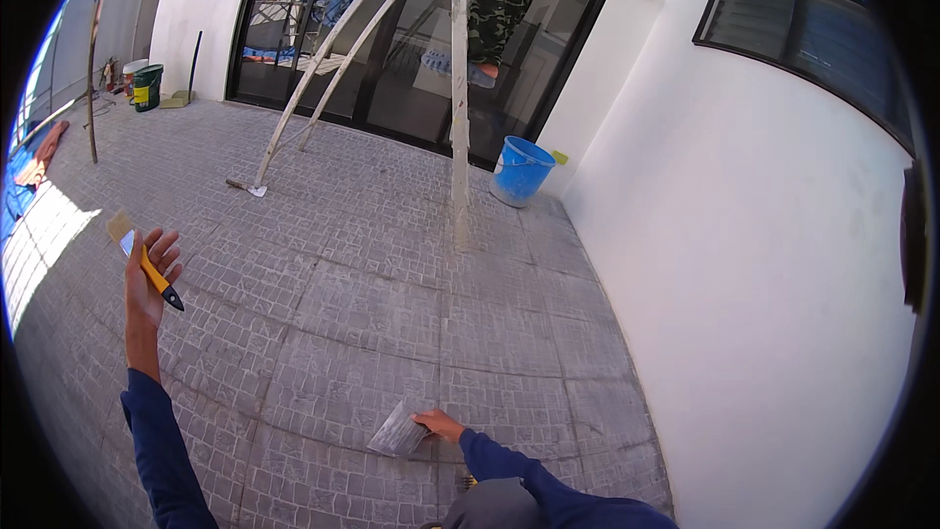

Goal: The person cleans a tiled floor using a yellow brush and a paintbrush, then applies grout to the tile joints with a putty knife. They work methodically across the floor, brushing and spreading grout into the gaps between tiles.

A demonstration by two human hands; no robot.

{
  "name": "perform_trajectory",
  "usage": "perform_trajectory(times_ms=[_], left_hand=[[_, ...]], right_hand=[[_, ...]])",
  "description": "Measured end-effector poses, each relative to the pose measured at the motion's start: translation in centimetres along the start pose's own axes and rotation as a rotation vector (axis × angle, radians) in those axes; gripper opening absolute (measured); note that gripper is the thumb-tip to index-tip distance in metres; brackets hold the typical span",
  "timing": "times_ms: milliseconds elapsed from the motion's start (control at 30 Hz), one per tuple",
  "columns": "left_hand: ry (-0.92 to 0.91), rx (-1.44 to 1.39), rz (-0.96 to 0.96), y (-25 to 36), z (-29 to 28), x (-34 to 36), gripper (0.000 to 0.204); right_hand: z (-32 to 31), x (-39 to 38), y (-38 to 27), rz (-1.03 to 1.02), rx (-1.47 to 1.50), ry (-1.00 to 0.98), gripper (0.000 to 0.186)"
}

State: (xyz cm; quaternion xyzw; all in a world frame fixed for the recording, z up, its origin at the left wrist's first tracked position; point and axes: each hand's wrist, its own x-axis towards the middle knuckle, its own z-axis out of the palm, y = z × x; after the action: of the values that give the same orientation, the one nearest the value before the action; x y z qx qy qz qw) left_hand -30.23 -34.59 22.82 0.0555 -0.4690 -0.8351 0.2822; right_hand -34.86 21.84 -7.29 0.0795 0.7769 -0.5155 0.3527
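My left hand (149,279), raised at the left, holds a paintbrush (155,272). The brush has pale bristles, a metal band and a yellow handle with a black end; it rests against the thumb side while the other fingers stand apart. Low in the middle, my right hand (441,423) grips the edge of a flat grey rectangular piece (399,431) just over or on the paving; its exact kind is unclear. Both arms wear dark blue sleeves. A small yellowish object (469,481) shows partly beside my grey-clothed knee.
A paint-marked ladder (459,108) stands before dark-framed glass doors (411,88). Behind it are a blue bucket (522,172) and camouflage cloth (504,5). A scraper (257,190) lies by a ladder leg. Far left are a green-and-yellow pail (147,88) and a pole (91,88). A white wall (754,264) borders the right.
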Motion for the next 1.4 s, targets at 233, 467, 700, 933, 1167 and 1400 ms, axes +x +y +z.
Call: perform_trajectory(times_ms=[233,467,700,933,1167,1400], left_hand=[[-0.171,0.411,0.171,14.0,18.1,5.8,0.061],[-0.309,0.871,0.389,25.4,36.8,7.6,0.068],[-0.480,0.676,0.311,20.2,41.3,7.5,0.064],[-0.413,0.805,-0.352,-0.4,35.6,6.0,0.057],[-0.441,0.643,-0.230,-2.5,34.5,11.1,0.055],[-0.267,0.025,-0.363,-1.9,28.9,14.1,0.053]], right_hand=[[-1.1,6.3,4.1,-0.090,-0.480,-0.093,0.052],[0.4,5.7,8.5,-0.070,-0.645,-0.160,0.044],[0.7,0.7,3.5,-0.013,-0.599,-0.058,0.049],[-1.0,3.2,-0.8,0.005,-0.620,-0.075,0.050],[-2.0,3.6,-2.7,0.012,-0.604,-0.102,0.051],[-2.8,4.8,-2.9,0.018,-0.580,-0.138,0.053]])
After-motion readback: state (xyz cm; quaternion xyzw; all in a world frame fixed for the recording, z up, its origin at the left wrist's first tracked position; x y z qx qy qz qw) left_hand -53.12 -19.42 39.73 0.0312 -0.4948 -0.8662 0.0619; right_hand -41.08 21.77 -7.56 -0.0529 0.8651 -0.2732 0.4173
